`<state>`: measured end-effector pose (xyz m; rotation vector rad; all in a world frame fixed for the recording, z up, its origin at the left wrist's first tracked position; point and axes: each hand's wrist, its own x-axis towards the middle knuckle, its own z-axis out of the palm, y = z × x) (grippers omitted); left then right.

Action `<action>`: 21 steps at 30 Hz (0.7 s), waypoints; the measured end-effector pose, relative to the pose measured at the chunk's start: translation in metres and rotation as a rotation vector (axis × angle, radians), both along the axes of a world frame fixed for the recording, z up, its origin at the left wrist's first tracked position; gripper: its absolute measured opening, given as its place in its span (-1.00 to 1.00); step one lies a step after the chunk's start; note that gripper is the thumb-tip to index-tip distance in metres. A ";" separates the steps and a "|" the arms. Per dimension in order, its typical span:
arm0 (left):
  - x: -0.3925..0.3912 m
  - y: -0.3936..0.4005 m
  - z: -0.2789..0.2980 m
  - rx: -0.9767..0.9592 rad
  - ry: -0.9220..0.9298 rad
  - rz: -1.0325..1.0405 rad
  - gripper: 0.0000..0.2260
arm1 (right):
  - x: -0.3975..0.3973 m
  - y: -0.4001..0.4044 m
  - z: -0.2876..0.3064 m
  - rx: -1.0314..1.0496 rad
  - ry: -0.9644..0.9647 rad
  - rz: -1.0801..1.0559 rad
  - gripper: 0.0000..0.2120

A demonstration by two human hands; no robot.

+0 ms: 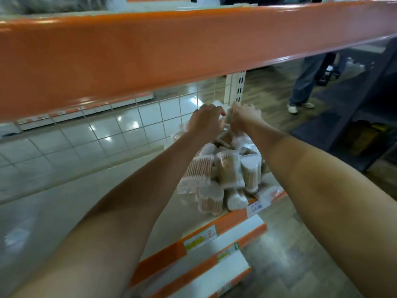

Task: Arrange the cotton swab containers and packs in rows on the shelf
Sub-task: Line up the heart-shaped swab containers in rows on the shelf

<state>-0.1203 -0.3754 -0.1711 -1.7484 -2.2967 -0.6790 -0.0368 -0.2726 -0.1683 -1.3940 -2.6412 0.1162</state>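
A: A shop aisle with glossy tiled floor seen through a wire grid back panel (120,127), and an orange-fronted upper shelf (150,54) filling the top of the view. Someone in jeans (305,87) stands past the far end. Where's the stock?

B: Heaped at the right end of the pale shelf (86,203), from the front edge with its price labels (256,206) back towards the white upright (235,87) at the rear corner. It's a loose pile of cotton swab packs (214,175), clear bags and round tubs jumbled on their sides, no rows yet.

A: And the hands?

B: Both reach to the back of the pile. The left hand (206,121) has its fingers curled down onto a white container there; whether it truly grips it I can't tell. The right hand (243,117) pinches something pale and crinkly, most likely a pack (228,115), lifted just beside the upright.

A: How will these handle?

B: I'd judge them very light. The bags look soft and slippery, so they will likely sag and slide off each other; take them across the middle, around the swab bundle, not by the loose film edge. The tubs seem stiffer, best held round the body and stood on their flat ends.
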 end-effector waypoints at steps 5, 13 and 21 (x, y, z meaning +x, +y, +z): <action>0.002 -0.001 -0.001 -0.003 -0.004 0.014 -0.74 | 0.007 0.003 0.002 0.004 0.025 0.047 -0.69; 0.001 -0.007 0.007 0.040 -0.015 0.059 -0.74 | 0.023 -0.002 0.030 -0.139 0.372 0.100 -0.68; -0.001 -0.024 0.011 0.079 -0.070 0.123 -0.74 | 0.027 -0.019 0.036 -0.347 0.649 0.193 -0.52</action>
